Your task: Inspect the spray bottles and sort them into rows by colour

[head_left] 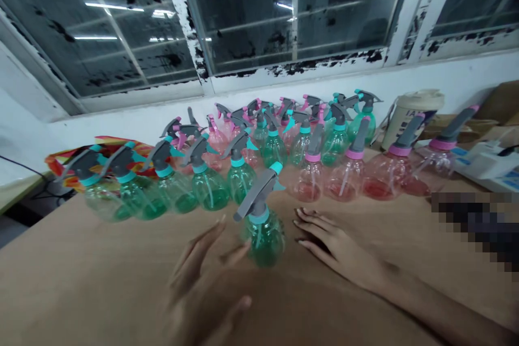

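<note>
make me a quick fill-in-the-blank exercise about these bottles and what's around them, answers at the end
1. The nearest spray bottle has a body tinted ____.
2. At the right of the front row, the pink-collared bottles number ____.
3. The cream cup stands toward the picture's ____ side.
4. The right grip lies palm ____.

Missing words: green; four; right; down

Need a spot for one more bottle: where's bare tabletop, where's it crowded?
Widest: tabletop left of the left hand, in front of the green bottle row. Smaller: between the right hand and the front pink-collared bottles; also between the two hands, nearer than the front green bottle. Crowded: the back, where rear bottles stand packed toward the wall.
</note>
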`<state>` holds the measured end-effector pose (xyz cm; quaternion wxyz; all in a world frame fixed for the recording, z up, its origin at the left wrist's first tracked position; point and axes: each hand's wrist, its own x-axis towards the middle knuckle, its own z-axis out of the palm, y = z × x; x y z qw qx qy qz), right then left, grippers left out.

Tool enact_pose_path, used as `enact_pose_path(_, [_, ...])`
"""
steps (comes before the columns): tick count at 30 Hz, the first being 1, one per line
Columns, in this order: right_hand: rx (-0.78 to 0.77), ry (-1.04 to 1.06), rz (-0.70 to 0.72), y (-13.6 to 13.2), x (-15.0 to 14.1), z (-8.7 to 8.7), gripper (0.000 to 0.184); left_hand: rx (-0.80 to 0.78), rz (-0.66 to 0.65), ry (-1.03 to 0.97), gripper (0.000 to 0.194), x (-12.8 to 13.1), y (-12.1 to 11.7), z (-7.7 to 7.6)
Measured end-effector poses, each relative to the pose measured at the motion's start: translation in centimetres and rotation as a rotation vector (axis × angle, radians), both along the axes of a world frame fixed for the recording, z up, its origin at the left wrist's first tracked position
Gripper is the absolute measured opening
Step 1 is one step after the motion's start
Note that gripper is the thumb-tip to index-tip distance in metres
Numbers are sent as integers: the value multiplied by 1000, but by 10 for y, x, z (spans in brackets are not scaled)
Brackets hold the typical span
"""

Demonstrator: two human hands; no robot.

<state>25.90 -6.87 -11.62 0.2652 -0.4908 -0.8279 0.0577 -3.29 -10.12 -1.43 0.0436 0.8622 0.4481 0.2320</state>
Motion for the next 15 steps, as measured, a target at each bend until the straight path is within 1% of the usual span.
enact_pose_path(2, [-8, -25, -6, 0, 0, 0, 41, -67, 22, 24, 54, -7, 6, 3])
enact_pose_path(3, [-12, -34, -2, 0, -1, 0, 40, -104, 18, -10, 58, -7, 11, 7])
enact_pose_path(5, [-15, -30, 6, 0, -1, 2, 39, -241, -11, -123, 69, 2, 27, 16])
enact_pose_path(6, [-17, -20, 8, 0, -1, 2, 39, -337, -37, -178, 74, 9, 36, 21])
enact_pose_path(8, [-12, 9, 4, 0, -2, 3, 40, -501, -148, -241, 87, 27, 54, 29])
enact_pose_path(9, [-9, 22, 3, 0, -2, 4, 40, -522, -192, -277, 94, 35, 62, 31])
enact_pose_path(10, [-5, 30, 5, -1, -2, 4, 40, -539, -233, -302, 97, 43, 69, 33])
enact_pose_path(13, [-10, 24, 13, -1, -3, 5, 40, -567, -274, -340, 92, 60, 81, 36])
enact_pose_path(15, [-21, 14, 10, -1, -3, 5, 41, -547, -301, -330, 81, 67, 83, 37])
